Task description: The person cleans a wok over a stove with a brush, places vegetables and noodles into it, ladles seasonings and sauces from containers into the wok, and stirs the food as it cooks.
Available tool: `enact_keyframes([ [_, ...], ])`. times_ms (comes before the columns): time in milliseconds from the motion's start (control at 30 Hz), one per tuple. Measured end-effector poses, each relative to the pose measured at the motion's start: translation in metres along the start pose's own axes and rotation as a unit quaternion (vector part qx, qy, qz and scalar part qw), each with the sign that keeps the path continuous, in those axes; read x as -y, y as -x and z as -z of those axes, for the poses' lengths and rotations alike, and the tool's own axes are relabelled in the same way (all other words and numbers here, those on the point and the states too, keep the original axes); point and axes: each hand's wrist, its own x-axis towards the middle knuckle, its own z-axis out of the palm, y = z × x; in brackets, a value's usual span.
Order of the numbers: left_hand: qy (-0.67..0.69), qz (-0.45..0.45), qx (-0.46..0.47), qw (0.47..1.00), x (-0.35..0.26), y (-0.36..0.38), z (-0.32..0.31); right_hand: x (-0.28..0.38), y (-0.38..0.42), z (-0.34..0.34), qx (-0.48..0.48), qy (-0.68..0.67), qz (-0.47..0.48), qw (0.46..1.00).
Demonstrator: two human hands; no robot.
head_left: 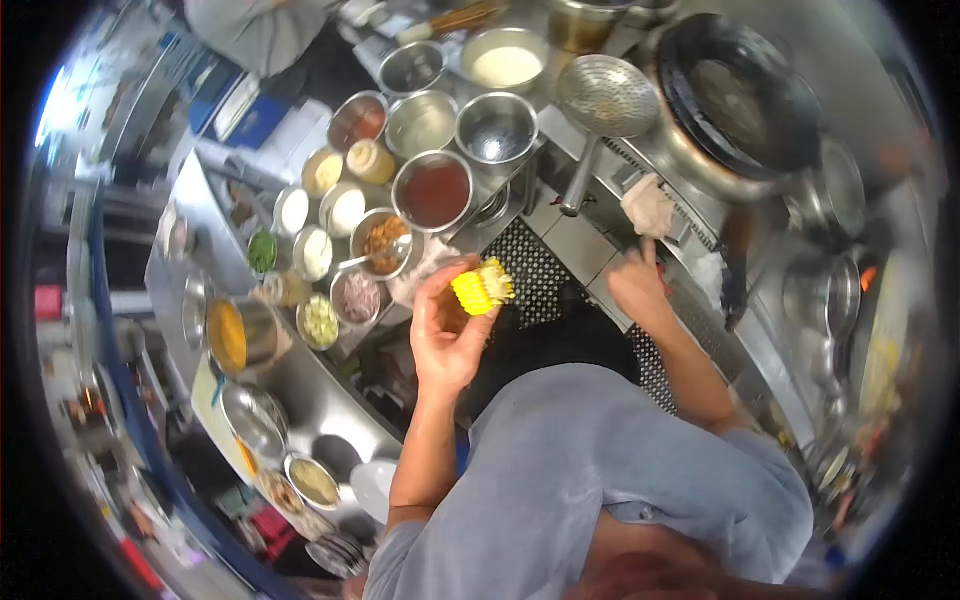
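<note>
A short piece of yellow corn on the cob (478, 288) is gripped between the thumb and fingers of my left hand (442, 335), its pale cut end facing right. This hand is raised in front of my body, just beside the bowls on the steel counter. Over by the stove's front edge, my right hand (638, 287) has its index finger stretched out and the other fingers partly bent. That fingertip is right at a crumpled pale cloth (648, 207) lying on the stove edge, and nothing shows in the hand.
Several steel bowls and tubs stand at the left, including dark red sauce (433, 192) and chopped onion (359, 297). A perforated ladle (607, 97) lies by a large black wok (738, 95). Below is a dotted black mat (525, 270) on the tiled floor.
</note>
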Motion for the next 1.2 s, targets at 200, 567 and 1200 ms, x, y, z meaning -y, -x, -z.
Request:
enact_keyframes([
  [200, -0.158, -0.011, 0.194, 0.968, 0.007, -0.028, -0.012, 0.058, 0.053, -0.017, -0.146, -0.393, -0.234, 0.877],
  [567, -0.255, -0.165, 0.36, 0.882, 0.028, 0.014, -0.039, 0.129, 0.052, -0.048, -0.355, -0.181, -0.153, 0.904],
  [1200, -0.243, -0.035, 0.305, 0.92, 0.033, 0.049, -0.037, 0.069, 0.069, -0.056, -0.16, -0.44, -0.31, 0.828],
])
